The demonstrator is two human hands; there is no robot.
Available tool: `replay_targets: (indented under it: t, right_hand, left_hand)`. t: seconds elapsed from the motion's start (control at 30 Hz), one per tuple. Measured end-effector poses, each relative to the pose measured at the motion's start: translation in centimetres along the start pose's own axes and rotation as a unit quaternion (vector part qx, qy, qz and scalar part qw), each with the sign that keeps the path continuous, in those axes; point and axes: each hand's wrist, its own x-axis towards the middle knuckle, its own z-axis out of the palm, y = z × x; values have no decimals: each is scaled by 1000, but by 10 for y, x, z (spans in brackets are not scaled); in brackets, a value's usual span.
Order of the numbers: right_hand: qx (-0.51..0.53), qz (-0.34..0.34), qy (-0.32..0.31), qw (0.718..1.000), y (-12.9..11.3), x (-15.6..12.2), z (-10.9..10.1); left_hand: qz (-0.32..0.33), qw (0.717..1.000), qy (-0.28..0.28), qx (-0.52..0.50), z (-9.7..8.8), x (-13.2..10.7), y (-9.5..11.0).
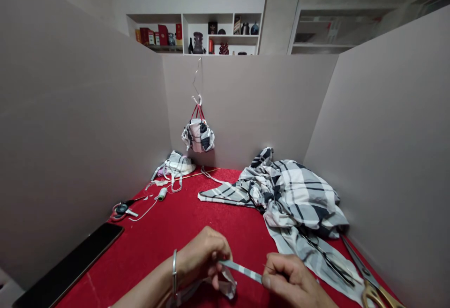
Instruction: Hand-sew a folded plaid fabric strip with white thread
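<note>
My left hand [202, 259], with a metal bangle on its wrist, pinches one end of a narrow grey-and-white plaid fabric strip [241, 270]. My right hand [290, 282] grips the other end, and a thin needle seems to show at its fingertips. A crumpled piece of pale fabric [227, 285] hangs below my left hand. To the right of my right hand lies a large heap of black-and-white plaid cloth [291, 195]. Long dark shears [326, 261] rest on it, and gold-handled scissors [372, 280] lie at its edge.
A red table cover [225, 191] lies between grey partition walls [77, 111]. A small plaid bag [198, 134] hangs from a wire hanger on the back wall. Farther left lie a thread spool [162, 194], a dark tool [121, 209], white fabric scraps [176, 165] and a black tablet [68, 263].
</note>
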Motion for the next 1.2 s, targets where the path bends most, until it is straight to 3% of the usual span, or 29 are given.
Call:
replay_targets:
  t: [0.17, 0.27, 0.43, 0.67, 0.87, 0.97, 1.07, 1.1, 1.2]
  right_hand:
    - [8, -10, -2, 1000, -5, 1, 0]
    - [87, 12, -29, 996, -2, 2, 1]
    - [177, 132, -101, 970, 17, 6, 6]
    - [249, 133, -136, 949, 41, 5, -2]
    - [241, 144, -90, 956, 55, 8, 13]
    - [199, 92, -17, 976, 54, 16, 19]
    - [3, -60, 92, 994, 50, 20, 13]
    - [-84, -133, 126, 979, 49, 19, 9]
    - [-263, -319, 205, 887, 48, 17, -3]
  left_hand:
    - [-3, 992, -29, 127, -2, -10, 7]
    - [25, 989, 4, 143, -3, -10, 9]
    - [91, 983, 21, 160, -15, -9, 15]
    - [124, 974, 14, 190, -36, -14, 19]
    - [186, 954, 2, 233, -41, -16, 31]
    - [181, 956, 24, 228, -46, -17, 33]
    - [157, 961, 43, 226, -52, -21, 31]
    - [150, 961, 47, 229, -53, -23, 29]
    - [135, 963, 52, 228, -56, -24, 18]
